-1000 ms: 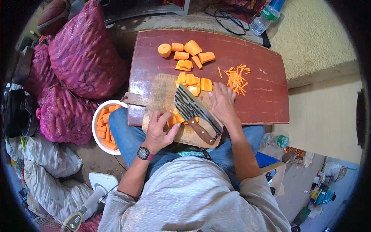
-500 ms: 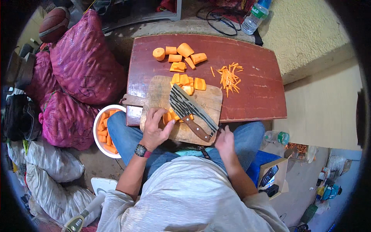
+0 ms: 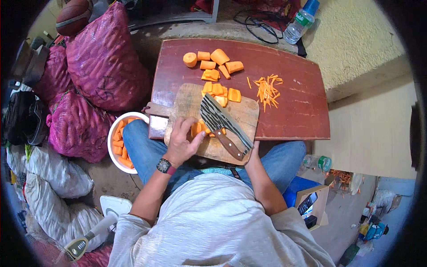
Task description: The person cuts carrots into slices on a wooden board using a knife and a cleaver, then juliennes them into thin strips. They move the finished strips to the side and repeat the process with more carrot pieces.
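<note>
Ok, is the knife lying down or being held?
Lying down, across the cutting board; the knife's brown handle shows, ungripped.

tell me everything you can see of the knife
The knife has a broad, pale blade with dark streaks and a brown, wood-looking handle with light rivets. It lies slanted across the cutting board, blade pointing away and to the left, handle toward the board's near edge. It partly covers some carrot pieces; whether it rests on them is unclear.

No text can be read (the green label [image 3: 302,19] on the far bottle [image 3: 292,34] is too small).
</note>
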A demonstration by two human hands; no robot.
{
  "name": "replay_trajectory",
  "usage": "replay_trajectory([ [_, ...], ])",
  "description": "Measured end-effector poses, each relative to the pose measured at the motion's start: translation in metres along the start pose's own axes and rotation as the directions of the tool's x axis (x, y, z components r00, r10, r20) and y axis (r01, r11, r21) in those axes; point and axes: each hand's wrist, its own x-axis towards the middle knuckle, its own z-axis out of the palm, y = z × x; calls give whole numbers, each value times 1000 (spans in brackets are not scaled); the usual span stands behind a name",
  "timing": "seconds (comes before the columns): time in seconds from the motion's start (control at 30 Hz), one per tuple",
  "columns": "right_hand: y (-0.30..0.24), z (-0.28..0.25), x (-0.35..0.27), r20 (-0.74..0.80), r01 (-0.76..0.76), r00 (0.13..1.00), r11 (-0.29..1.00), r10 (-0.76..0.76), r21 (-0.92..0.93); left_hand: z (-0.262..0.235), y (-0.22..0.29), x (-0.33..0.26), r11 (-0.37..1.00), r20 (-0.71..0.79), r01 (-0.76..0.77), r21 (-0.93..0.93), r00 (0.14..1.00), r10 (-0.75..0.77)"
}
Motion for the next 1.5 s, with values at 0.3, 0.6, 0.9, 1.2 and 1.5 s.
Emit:
replay_trajectory([
  [0.3, -6, -32, -20, -139, 6, 990, 999, -10, -33, 0, 20, -18, 1000, 28, -12, 19, 1000, 12],
  [0.6, -40, 0, -129, -210, 164, 927, 838, -311, -520, -2, 10, -26, 999, -6, 27, -44, 1000, -28],
  [0.9, -13, 156, -110, 465, 333, 885, -712, 10, -618, -7, 8, -21, 992, 73, -119, 48, 991, 116],
  [1.2, -65, 192, -119, 405, 269, 912, -646, -68, -714, -10, 7, -20, 997, -49, -70, 16, 996, 71],
  [1.5, -90, 192, -145, 96, 232, 967, -659, 237, -716, -15, -2, -15, 999, -144, 15, -29, 989, -19],
])
